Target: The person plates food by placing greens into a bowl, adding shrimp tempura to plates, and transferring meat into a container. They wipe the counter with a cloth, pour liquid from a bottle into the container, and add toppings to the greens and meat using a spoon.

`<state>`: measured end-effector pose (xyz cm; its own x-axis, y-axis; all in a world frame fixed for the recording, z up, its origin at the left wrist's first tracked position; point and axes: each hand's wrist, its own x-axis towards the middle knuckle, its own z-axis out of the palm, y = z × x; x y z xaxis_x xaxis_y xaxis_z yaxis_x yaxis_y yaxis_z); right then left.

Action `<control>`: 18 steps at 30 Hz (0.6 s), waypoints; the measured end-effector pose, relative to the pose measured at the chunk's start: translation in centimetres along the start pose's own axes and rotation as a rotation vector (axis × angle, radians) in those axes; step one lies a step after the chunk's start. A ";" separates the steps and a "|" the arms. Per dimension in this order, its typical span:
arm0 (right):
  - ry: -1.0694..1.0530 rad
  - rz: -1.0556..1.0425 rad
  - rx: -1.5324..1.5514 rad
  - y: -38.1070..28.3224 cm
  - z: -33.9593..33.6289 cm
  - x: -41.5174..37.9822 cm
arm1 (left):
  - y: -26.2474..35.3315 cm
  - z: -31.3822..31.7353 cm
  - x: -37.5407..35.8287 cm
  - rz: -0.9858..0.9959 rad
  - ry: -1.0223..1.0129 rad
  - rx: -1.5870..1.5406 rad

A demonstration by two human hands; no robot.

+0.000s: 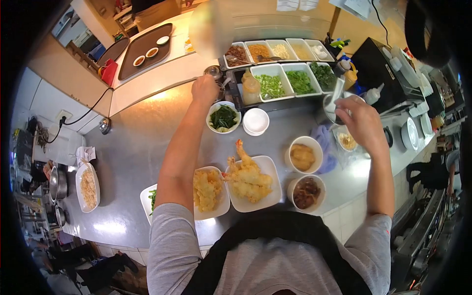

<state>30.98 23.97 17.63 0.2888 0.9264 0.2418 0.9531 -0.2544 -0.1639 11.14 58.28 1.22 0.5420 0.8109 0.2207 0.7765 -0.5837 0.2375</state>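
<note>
My left hand (205, 89) is closed at the edge of a round metal lid (213, 72), beside a small condiment jar with a spoon. Just below it stands a white bowl of dark leafy greens (223, 118), next to stacked small white dishes (256, 121). My right hand (361, 120) pinches a white spoon (337, 92) over a metal pot (330, 109); the spoon's lower part is partly hidden. Nearer my body are a square white bowl of tempura with shrimp (250, 182), another tempura bowl (207, 189), and two paper bowls of food (304, 157), (307, 191).
White tubs of chopped scallions (270, 84), greens and toppings line the back. A squeeze bottle (250, 88) stands by them. A purple cloth (325, 147) lies right of the paper bowls. Far left are a bowl of shredded food (88, 189) and a brown tray (147, 51) on the ledge.
</note>
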 end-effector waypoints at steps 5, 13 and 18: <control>-0.024 0.112 0.053 3.1 -0.4 -5.8 | -1.4 0.8 0.5 0.017 -0.137 -0.013; -0.262 0.022 0.158 7.5 7.1 -10.7 | 4.5 -9.5 -12.1 0.205 0.043 -0.296; -0.358 0.138 0.000 8.8 16.0 -13.1 | 11.2 -12.5 -25.8 0.120 -0.183 -0.645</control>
<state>34.12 14.05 -2.24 0.3648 0.9217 -0.1318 0.9073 -0.3837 -0.1717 1.81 30.31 10.02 0.7024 0.6997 0.1309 0.3909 -0.5329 0.7505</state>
